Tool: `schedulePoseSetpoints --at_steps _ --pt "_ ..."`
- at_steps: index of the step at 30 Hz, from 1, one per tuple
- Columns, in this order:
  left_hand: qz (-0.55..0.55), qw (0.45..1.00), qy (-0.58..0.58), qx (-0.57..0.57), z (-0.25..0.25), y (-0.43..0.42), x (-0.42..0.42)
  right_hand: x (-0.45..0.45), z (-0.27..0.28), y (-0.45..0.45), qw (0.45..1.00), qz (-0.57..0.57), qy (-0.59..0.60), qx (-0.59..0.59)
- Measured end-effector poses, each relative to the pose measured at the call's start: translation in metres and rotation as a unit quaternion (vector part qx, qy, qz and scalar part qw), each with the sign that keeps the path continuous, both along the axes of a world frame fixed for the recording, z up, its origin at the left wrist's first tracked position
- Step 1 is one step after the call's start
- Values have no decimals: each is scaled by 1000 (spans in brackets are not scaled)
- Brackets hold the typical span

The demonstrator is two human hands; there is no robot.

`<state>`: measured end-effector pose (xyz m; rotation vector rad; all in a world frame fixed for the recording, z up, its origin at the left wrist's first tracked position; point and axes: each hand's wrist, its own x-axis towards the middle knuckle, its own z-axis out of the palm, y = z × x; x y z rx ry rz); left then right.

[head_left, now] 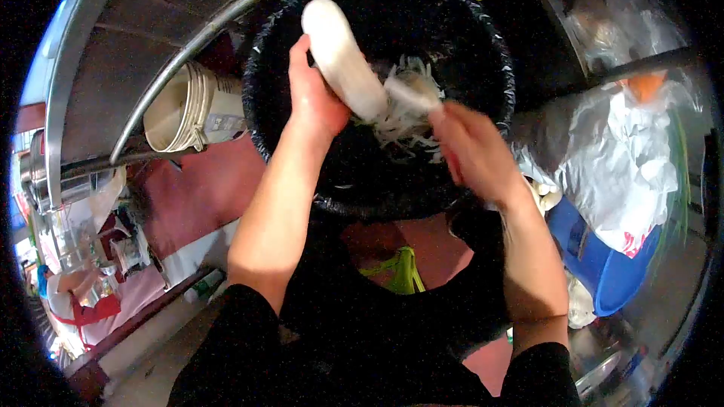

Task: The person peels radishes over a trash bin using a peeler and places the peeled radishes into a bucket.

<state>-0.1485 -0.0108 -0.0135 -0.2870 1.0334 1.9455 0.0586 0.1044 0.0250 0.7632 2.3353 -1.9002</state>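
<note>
Lettering [227, 86] on the bucket [167, 114] is unreadable; left hand [315, 99] clasps white radish [338, 53], right hand [473, 143] grips blurred tool [413, 96].

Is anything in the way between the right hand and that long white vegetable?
Nothing visible, apart from the blurred pale tool that the right hand holds beside the lower end of the white vegetable. The shavings appear to lie below, inside the bin.

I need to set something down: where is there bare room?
The clearest patch looks to be the reddish floor between the white bucket and the left forearm. Crowded: at right, plastic bag and blue tub; in or over the black-lined bin, left hand, right hand, long white vegetable and pale shreds.
</note>
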Motion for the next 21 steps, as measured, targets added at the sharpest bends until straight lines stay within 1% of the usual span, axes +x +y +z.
schedulePoseSetpoints --at_steps 1,2,3,4,6,8,11,13,14,16,17,18,19,20,21 --pt "-22 998 21 -49 9 5 16 -4 3 9 999 -45 -20 -11" --pt "-48 997 56 -36 5 7 28 -9 2 14 997 -78 -13 6" --pt "-51 996 65 -21 5 14 42 -14 -2 18 996 -86 -17 6" --pt "-53 996 73 -6 5 19 54 -20 -9 21 993 -112 25 33" --pt "-117 990 78 14 7 19 69 -26 -19 29 986 -142 65 60" --pt "-140 989 45 6 0 20 79 -30 -26 32 985 -142 52 83" --pt "-112 991 69 13 -2 20 77 -28 -27 19 988 -124 29 85" --pt "-55 995 83 9 -5 21 57 -17 -14 -3 996 -59 28 64" --pt "-27 997 64 13 -5 17 34 -12 -3 -15 995 -4 -34 98" --pt "-16 995 79 -64 -1 4 0 3 2 -16 986 141 -27 89" --pt "20 998 53 -40 0 0 -5 7 -2 -15 985 143 -24 90" --pt "51 998 29 -13 6 1 -9 6 -5 -16 988 128 27 77" --pt "52 999 3 -14 11 1 -4 5 -5 -17 989 113 75 62" --pt "53 998 3 -14 11 0 0 5 0 -8 997 66 34 5" --pt "22 999 16 -24 9 0 4 0 14 0 999 11 -3 -50"
